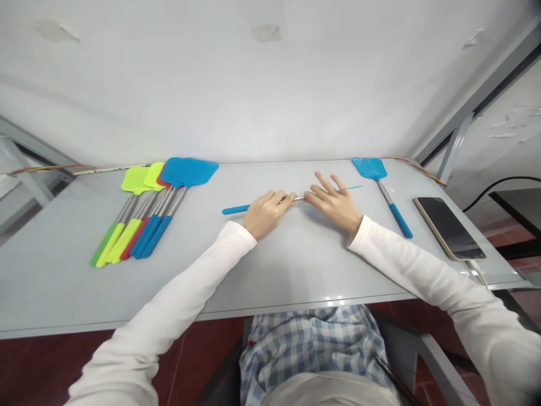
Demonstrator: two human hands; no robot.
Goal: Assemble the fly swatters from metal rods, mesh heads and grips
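A fly swatter with a blue grip [235, 210] and a thin metal shaft [299, 198] lies level between my hands, just over the table. My left hand [268, 213] is closed around the shaft beside the grip. Farther along, my right hand [336, 207] pinches the shaft between thumb and finger, its other fingers lifted and spread. Past those fingers the blue head [355, 186] shows only as a thin line, seen edge-on. My right hand covers the stretch of shaft nearest the head.
Several fly swatters [137, 217] in green, yellow, red and blue lie in a row on the table [270, 276] at left. Another blue fly swatter [386, 197] lies at right, near a phone [451, 228] with a plugged-in cable. A white wall [262, 96] stands behind.
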